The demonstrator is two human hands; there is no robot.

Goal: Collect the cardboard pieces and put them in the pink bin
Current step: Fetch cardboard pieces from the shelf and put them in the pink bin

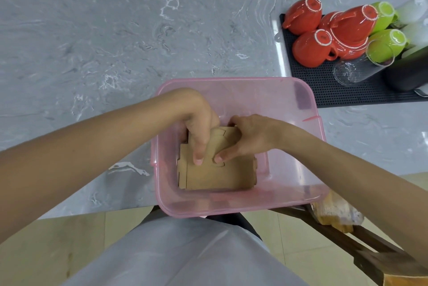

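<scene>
The pink bin (298, 163), translucent plastic, stands at the near edge of the grey marble counter, partly overhanging it. Inside lies a stack of brown cardboard pieces (220, 175) with notched edges, flat on the bin's floor toward its left side. Both my hands reach into the bin. My left hand (199, 128) grips the stack from its far left, thumb pressed on top. My right hand (245, 137) holds the stack's far right, thumb on the top sheet near the left thumb. The lower sheets are hidden under the top one.
A black rubber mat (324, 86) at the right back carries upturned red cups (312, 48), green cups (389, 42) and a clear glass (356, 70). A dark wooden chair frame (361, 241) stands at the lower right. Grey marble counter (115, 30) stretches left and behind the bin.
</scene>
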